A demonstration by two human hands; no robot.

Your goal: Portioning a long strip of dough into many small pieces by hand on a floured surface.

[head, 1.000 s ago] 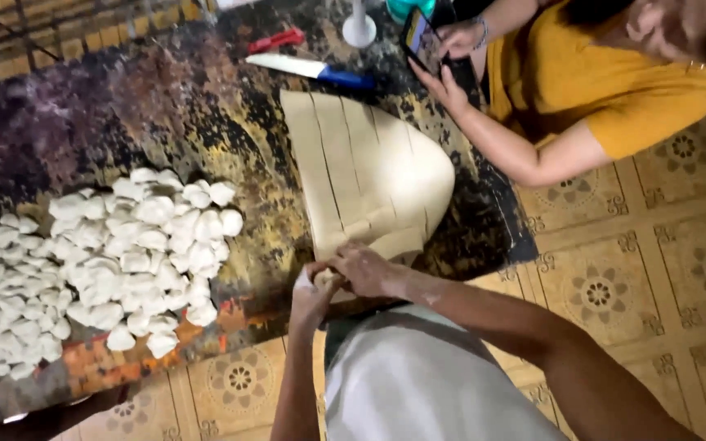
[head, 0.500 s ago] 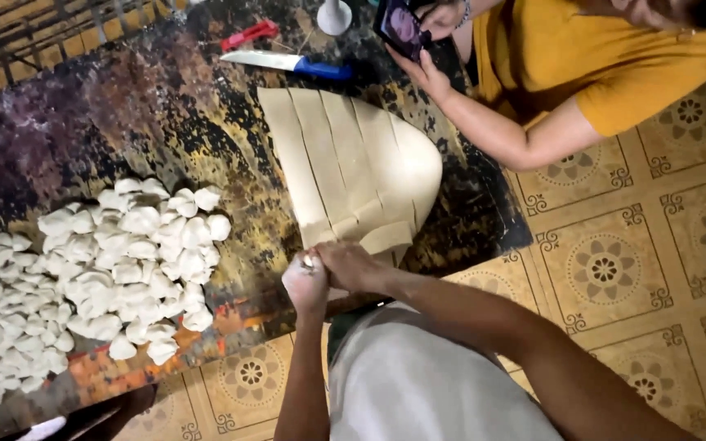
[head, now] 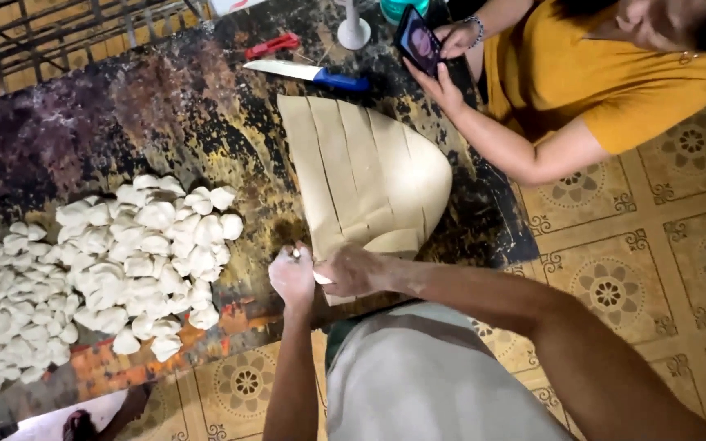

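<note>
A flat sheet of pale dough (head: 365,171), cut into long strips, lies on a dark stained mat (head: 165,122). At the sheet's near end my left hand (head: 292,276) and my right hand (head: 351,269) meet, both pinched on a small piece of dough (head: 320,278) from the nearest strip. To the left lies a heap of several small white dough pieces (head: 140,253).
A blue-handled knife (head: 308,75) and a red tool (head: 273,45) lie at the mat's far edge beside a white stand (head: 353,31). Another person in an orange shirt (head: 606,73) holds a phone (head: 417,41) at the upper right. Patterned floor tiles (head: 631,261) surround the mat.
My hands have stayed together at the near end of the dough sheet, working the same small piece. The view has shifted a little; the other person's phone has moved slightly.
</note>
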